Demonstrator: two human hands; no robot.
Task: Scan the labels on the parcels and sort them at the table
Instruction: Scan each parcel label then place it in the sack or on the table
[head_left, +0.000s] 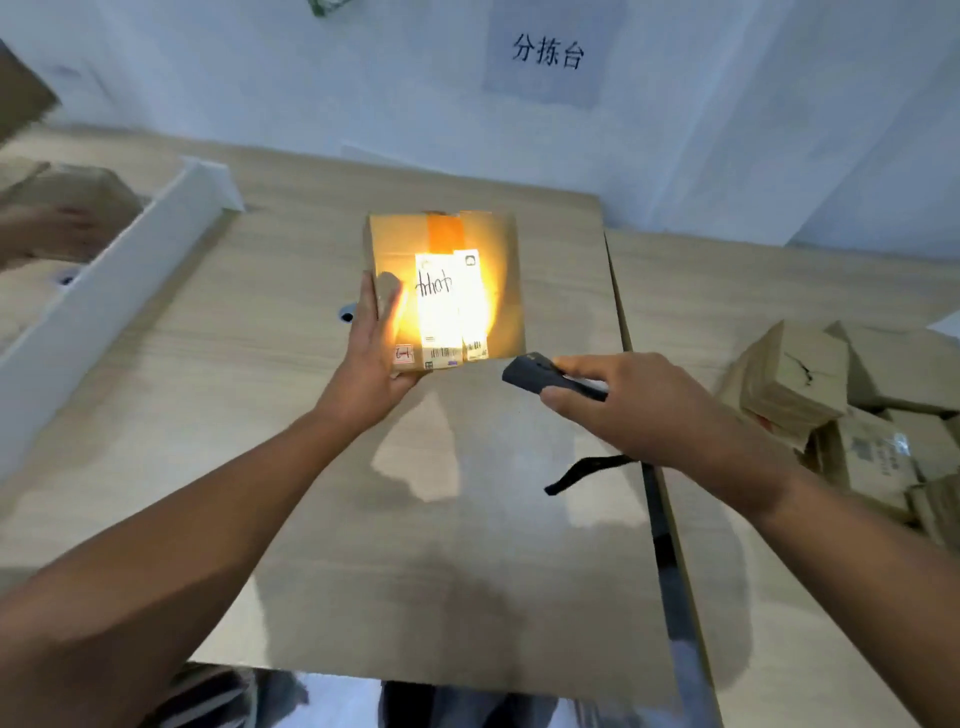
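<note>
Grip first: my left hand (371, 358) is clamped on the near left corner of a brown, square cardboard parcel (496, 244), thumb on top and fingers tucked underneath. It holds the box over the middle of the pale wood-grain desk (234, 395). The box looks lifted and tipped my way, I'd guess so the top faces the reader. My right hand (644, 410) is closed around a black handheld scanner (540, 376) just beside the parcel's near right corner. The nose points at the box and a black wrist strap (582, 470) dangles below.

The scanner's warm yellow light lands right on the white shipping label (439, 312), which is why half of it is blown out. What I can read:
- black marker scrawl, upside down from here, maybe "4044", not sure
- barcodes (441, 356) along the near edge, too small to read
- a small red-bordered sticker (404, 354) by my thumb, unreadable
- a strip of orange tape (445, 234) across the far flap

A paper sign (545, 52) on the wall says 分拣台. A heap of brown cardboard parcels (831, 395) sits on the right, presumably the unscanned lot. A white board divider (104, 291) fences off the left side, likely the sorted zone. Someone else's blurry hand (47, 234) is over there.
</note>
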